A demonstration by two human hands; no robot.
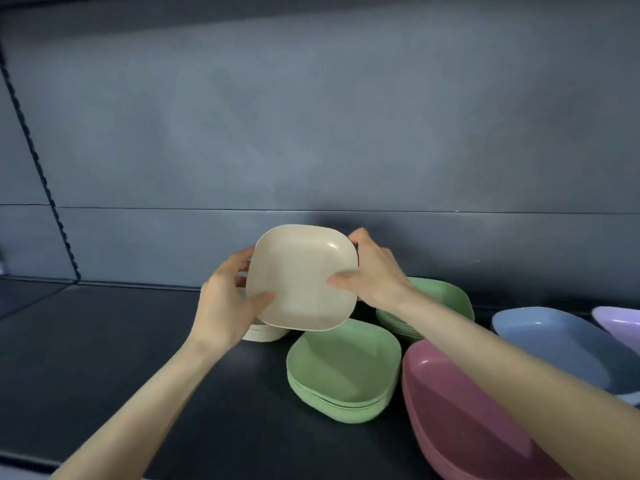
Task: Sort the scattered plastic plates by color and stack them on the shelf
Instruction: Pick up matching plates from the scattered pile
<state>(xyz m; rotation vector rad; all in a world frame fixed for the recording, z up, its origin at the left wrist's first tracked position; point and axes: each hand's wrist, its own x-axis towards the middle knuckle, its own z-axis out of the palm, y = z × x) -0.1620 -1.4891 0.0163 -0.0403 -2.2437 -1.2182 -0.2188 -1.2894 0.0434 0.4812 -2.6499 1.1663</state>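
Note:
A cream square plate point(298, 278) is held tilted toward me above the dark shelf point(104, 358). My left hand point(225, 303) grips its left edge and my right hand point(374, 271) grips its right edge. Just below it a cream stack point(263, 332) rests on the shelf, mostly hidden by the plate and my left hand. To the right sit a near green stack point(343, 372), a far green stack point(436, 299), a pink stack point(460, 417), a blue plate point(561, 344) and a purple plate point(620, 323).
The grey back wall point(311, 133) rises behind the shelf. A dark slotted upright point(38, 161) runs diagonally at the left. The shelf's front edge point(31, 460) shows at the lower left.

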